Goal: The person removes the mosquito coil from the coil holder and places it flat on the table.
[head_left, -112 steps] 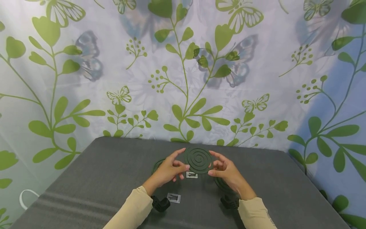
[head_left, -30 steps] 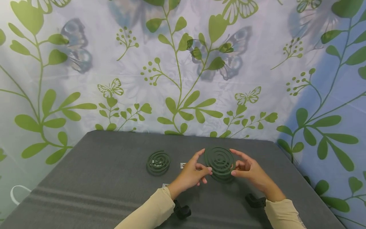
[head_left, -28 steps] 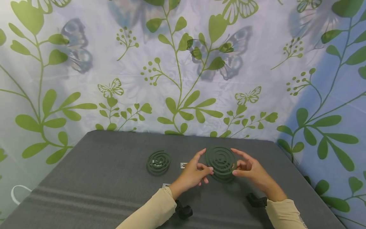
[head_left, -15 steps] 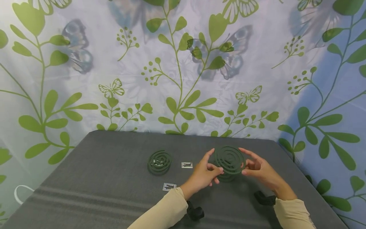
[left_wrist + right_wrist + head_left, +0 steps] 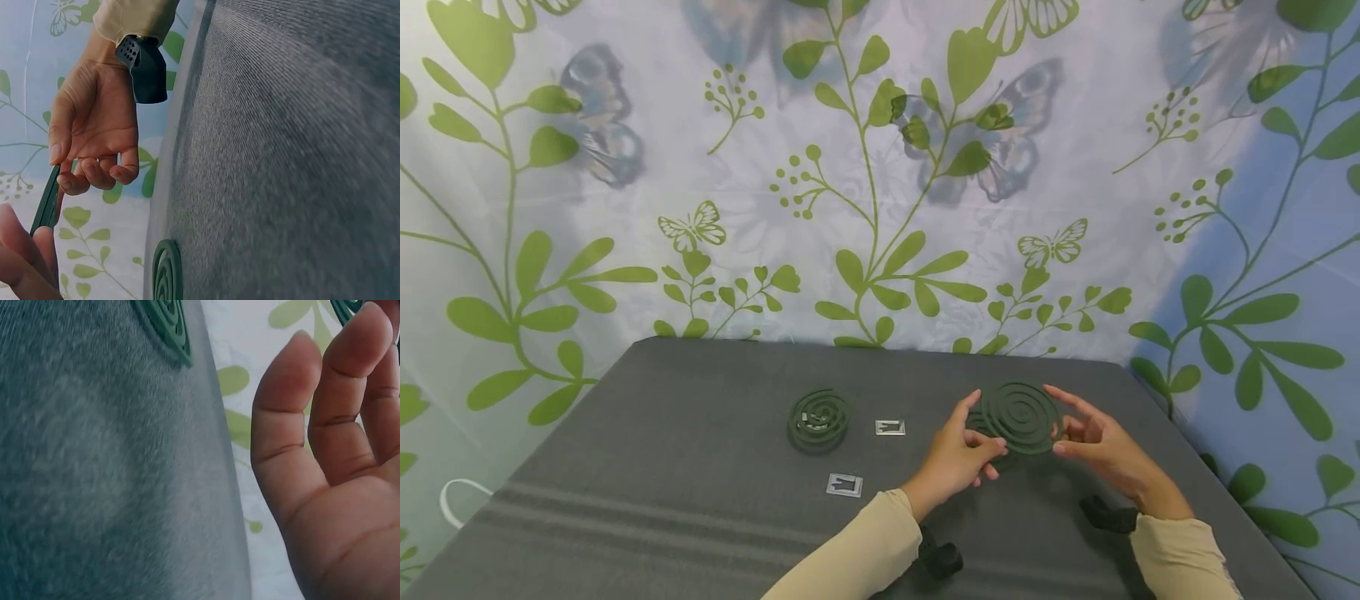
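Observation:
A green mosquito coil (image 5: 1021, 417) is held upright between both hands above the table, toward its right side. My left hand (image 5: 957, 454) pinches its left edge between thumb and fingers. At the opposite edge, my right hand (image 5: 1105, 450) grips it with thumb and fingertips. The left wrist view gives the held coil (image 5: 47, 200) nearly edge-on. Behind and below it, another coil (image 5: 1006, 461) is partly hidden. A further coil (image 5: 818, 421) lies to the left, a silvery piece showing between its rings. Two small metal coil stands (image 5: 890, 427) lie between the coils and nearer the front.
Grey cloth covers the table (image 5: 700, 450), whose far edge meets a leaf-and-butterfly patterned curtain (image 5: 737, 167). Black devices (image 5: 942, 557) are strapped at both wrists. A white loop (image 5: 460, 502) hangs beyond the table's left edge.
Both hands have carried the held coil from the middle of the table to the right. The left coil and both metal stands have come into full view.

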Demonstrator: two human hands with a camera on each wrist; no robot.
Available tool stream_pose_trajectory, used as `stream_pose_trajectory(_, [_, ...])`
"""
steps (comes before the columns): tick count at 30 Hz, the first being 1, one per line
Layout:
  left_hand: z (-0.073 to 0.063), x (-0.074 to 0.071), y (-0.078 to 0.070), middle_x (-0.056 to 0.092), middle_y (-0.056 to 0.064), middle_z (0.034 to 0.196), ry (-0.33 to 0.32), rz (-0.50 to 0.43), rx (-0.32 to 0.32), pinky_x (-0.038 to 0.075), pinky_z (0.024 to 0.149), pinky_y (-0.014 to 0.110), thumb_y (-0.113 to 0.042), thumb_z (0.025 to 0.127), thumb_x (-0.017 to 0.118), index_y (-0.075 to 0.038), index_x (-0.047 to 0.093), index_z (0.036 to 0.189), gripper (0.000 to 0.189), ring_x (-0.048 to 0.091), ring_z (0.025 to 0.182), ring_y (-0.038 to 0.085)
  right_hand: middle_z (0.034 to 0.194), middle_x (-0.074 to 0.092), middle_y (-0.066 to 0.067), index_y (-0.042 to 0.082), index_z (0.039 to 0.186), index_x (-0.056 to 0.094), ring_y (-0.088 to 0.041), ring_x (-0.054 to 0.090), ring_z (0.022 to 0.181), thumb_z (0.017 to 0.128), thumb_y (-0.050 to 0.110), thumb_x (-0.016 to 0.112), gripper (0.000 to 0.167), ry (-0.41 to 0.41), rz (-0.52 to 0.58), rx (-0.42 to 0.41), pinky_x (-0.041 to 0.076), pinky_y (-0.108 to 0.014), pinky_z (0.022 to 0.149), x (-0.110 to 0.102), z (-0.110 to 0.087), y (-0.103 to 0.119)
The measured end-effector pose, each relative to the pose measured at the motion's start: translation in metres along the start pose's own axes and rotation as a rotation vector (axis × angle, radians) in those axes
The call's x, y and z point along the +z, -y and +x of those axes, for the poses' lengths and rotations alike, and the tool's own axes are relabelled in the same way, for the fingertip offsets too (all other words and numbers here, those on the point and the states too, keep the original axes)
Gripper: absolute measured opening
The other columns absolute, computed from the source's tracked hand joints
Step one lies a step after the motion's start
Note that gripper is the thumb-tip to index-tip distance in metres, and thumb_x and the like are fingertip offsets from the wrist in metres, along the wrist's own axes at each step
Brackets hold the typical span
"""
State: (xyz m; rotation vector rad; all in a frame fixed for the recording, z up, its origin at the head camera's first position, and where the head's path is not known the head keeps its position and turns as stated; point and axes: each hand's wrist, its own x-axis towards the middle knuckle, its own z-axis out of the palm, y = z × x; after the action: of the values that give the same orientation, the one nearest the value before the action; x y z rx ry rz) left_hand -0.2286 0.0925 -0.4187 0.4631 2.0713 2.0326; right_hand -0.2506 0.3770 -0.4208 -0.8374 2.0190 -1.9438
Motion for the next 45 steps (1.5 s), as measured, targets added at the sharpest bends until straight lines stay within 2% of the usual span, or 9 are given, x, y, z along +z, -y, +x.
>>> stream_pose_trajectory(3, [0.003, 0.006, 0.002, 0.079, -0.003, 0.091, 0.001, -0.012, -0.009, 0.046, 0.049, 0.022, -0.012, 0.104, 0.074, -0.020, 0.032, 0.171, 0.079, 0.073, 0.064, 0.027, 0.106, 0.068, 0.005, 0.032, 0.168, 0.040, -0.009, 0.067, 0.094, 0.103, -0.016, 0.057, 0.083, 0.003, 0.040, 0.015, 0.056, -0.030, 0.086, -0.006, -0.004, -0.004])
stream_pose_trajectory(10, [0.008, 0.020, 0.004, 0.078, -0.001, 0.091, 0.012, -0.027, -0.026, 0.047, 0.050, 0.022, -0.011, 0.105, 0.073, -0.018, 0.031, 0.171, 0.079, 0.066, 0.058, 0.011, 0.111, 0.067, 0.005, 0.035, 0.169, 0.035, -0.009, 0.068, 0.100, 0.104, -0.018, 0.050, 0.085, 0.051, 0.171, 0.023, 0.059, -0.030, 0.088, -0.014, -0.014, -0.013])
stream_pose_trajectory(14, [0.010, 0.026, 0.005, 0.079, 0.001, 0.091, 0.018, -0.041, -0.037, 0.047, 0.051, 0.023, -0.011, 0.105, 0.073, -0.018, 0.030, 0.172, 0.079, 0.069, 0.060, 0.020, 0.112, 0.066, 0.005, 0.035, 0.170, 0.033, -0.009, 0.068, 0.100, 0.104, -0.018, 0.049, 0.086, 0.056, 0.195, 0.021, 0.059, -0.030, 0.088, -0.018, -0.019, -0.017])
stream_pose_trajectory(19, [0.014, 0.032, 0.008, 0.079, 0.003, 0.091, 0.011, -0.047, -0.048, 0.047, 0.051, 0.023, -0.010, 0.105, 0.073, -0.020, 0.032, 0.171, 0.079, 0.071, 0.063, 0.028, 0.112, 0.066, 0.005, 0.037, 0.169, 0.034, -0.009, 0.068, 0.098, 0.104, -0.018, 0.049, 0.086, 0.037, 0.193, 0.024, 0.058, -0.029, 0.087, -0.023, -0.024, -0.020])
stream_pose_trajectory(27, [0.022, 0.043, 0.012, 0.078, -0.001, 0.089, 0.005, -0.076, -0.096, 0.045, 0.052, 0.023, -0.009, 0.105, 0.073, -0.023, 0.035, 0.170, 0.077, 0.062, 0.055, 0.010, 0.113, 0.069, 0.005, 0.039, 0.168, 0.035, -0.007, 0.068, 0.097, 0.104, -0.020, 0.048, 0.088, 0.033, 0.224, 0.035, 0.058, -0.027, 0.083, -0.033, -0.031, -0.022])
stream_pose_trajectory(41, [0.031, 0.053, 0.015, 0.079, 0.006, 0.092, 0.029, -0.096, -0.157, 0.045, 0.050, 0.020, -0.004, 0.103, 0.074, -0.021, 0.031, 0.172, 0.082, 0.059, 0.055, 0.008, 0.111, 0.068, 0.006, 0.043, 0.166, 0.037, -0.004, 0.065, 0.091, 0.105, -0.017, 0.049, 0.086, 0.004, 0.155, 0.114, 0.055, -0.024, 0.073, -0.045, -0.040, -0.022])
stream_pose_trajectory(43, [0.031, 0.054, 0.015, 0.080, 0.008, 0.093, 0.038, -0.096, -0.165, 0.045, 0.050, 0.019, -0.004, 0.103, 0.074, -0.021, 0.030, 0.172, 0.084, 0.059, 0.055, 0.008, 0.111, 0.068, 0.007, 0.042, 0.166, 0.037, -0.003, 0.064, 0.086, 0.105, -0.016, 0.050, 0.086, 0.000, 0.138, 0.114, 0.048, -0.024, 0.065, -0.046, -0.041, -0.023])
stream_pose_trajectory(45, [0.032, 0.055, 0.015, 0.080, 0.009, 0.095, 0.044, -0.094, -0.170, 0.045, 0.051, 0.019, -0.004, 0.102, 0.075, -0.021, 0.030, 0.172, 0.085, 0.059, 0.055, 0.007, 0.111, 0.069, 0.007, 0.041, 0.166, 0.037, -0.003, 0.055, 0.075, 0.105, -0.016, 0.051, 0.085, -0.003, 0.126, 0.108, 0.037, -0.029, 0.057, -0.046, -0.041, -0.024])
